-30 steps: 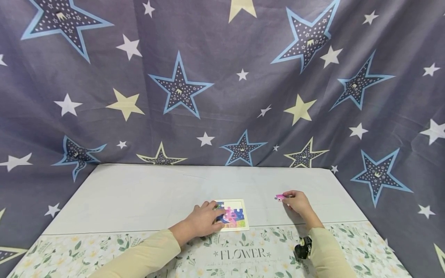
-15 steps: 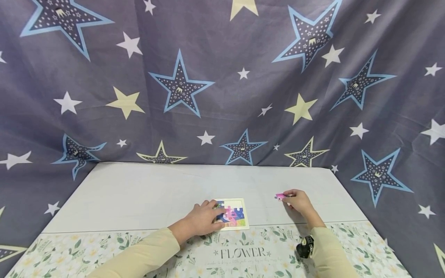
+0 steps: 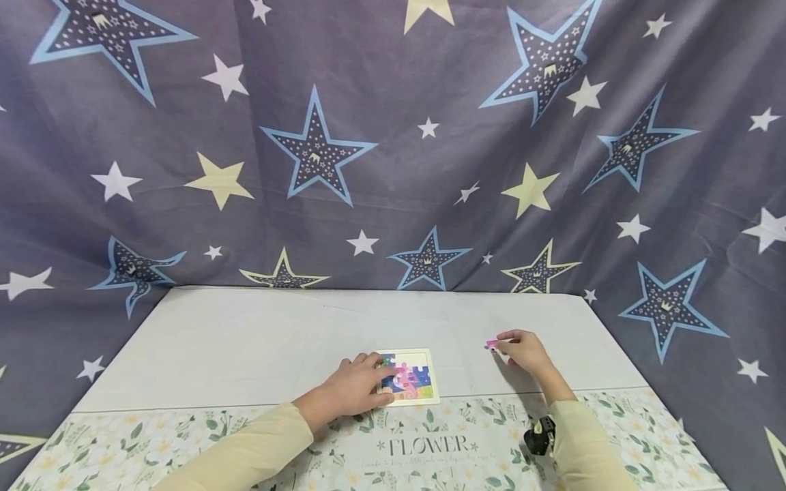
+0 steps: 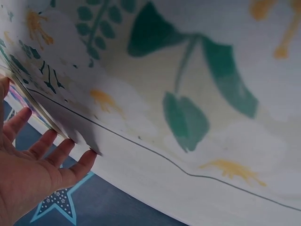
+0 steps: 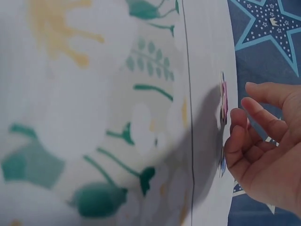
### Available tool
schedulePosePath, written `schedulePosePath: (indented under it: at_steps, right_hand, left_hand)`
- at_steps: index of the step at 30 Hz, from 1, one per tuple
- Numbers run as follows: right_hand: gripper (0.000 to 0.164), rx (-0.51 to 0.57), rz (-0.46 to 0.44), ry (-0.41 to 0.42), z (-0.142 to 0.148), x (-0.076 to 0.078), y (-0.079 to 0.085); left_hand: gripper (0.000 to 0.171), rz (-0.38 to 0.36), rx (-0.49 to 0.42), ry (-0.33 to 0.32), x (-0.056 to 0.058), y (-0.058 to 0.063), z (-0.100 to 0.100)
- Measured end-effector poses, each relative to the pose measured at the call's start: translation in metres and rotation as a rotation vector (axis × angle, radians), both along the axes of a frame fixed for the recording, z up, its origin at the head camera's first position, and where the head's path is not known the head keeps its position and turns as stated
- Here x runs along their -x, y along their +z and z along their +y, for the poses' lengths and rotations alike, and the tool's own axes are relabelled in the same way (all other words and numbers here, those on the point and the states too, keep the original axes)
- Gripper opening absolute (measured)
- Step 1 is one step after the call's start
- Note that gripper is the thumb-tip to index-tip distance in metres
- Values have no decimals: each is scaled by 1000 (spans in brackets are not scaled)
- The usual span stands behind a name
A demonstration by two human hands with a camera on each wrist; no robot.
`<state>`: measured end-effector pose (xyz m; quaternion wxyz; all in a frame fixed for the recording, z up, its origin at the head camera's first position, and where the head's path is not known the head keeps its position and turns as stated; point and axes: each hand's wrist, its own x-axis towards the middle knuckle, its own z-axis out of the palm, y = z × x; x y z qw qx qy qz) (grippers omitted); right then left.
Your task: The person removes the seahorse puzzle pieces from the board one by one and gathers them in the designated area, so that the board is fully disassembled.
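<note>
A framed jigsaw puzzle [image 3: 405, 382] with a pink figure on blue lies on the table; a pale area without pieces shows at its upper right. My left hand [image 3: 356, 385] rests over its left side, fingers spread, and fingertips [image 4: 51, 134] touch the frame edge in the left wrist view. To the right, a pink puzzle piece [image 3: 492, 345] lies under the fingertips of my right hand [image 3: 525, 354]. In the right wrist view a gap shows between those loosely bent fingers and the pink piece. Another flat piece with a blue edge [image 5: 222, 162] lies beside it, hidden in the head view.
The white table top [image 3: 258, 341] carries a floral cloth [image 3: 153, 436] along its front, printed with the word FLOWER. A grey star-patterned curtain [image 3: 368, 102] stands behind and at both sides. A black device [image 3: 539, 436] sits at the right wrist.
My right hand has shifted slightly up and its fingers have come off the pink puzzle piece. The left hand stays on the puzzle frame.
</note>
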<state>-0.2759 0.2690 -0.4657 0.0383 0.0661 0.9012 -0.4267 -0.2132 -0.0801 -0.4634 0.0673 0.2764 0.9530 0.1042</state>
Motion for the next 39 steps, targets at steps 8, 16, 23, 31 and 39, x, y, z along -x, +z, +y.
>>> schedulePosePath:
  at_steps: [8,16,23,31,39]
  right_hand:
    - [29,0,8,18,-16,-1,4]
    - [29,6,39,86,-35,-4,7]
    - [26,-24,63,139,-56,-9,9]
    - [24,-34,78,176,-77,-14,14]
    - [22,-20,88,204,-91,-14,13]
  left_hand:
    - [50,20,-23,-13,-2,-2,-9]
    - [49,36,-12,-21,-6,-1,-13]
    - [48,32,5,-18,-8,0,-15]
    - [48,34,7,-8,-9,0,-15]
    - [48,33,5,-5,-9,0,-15]
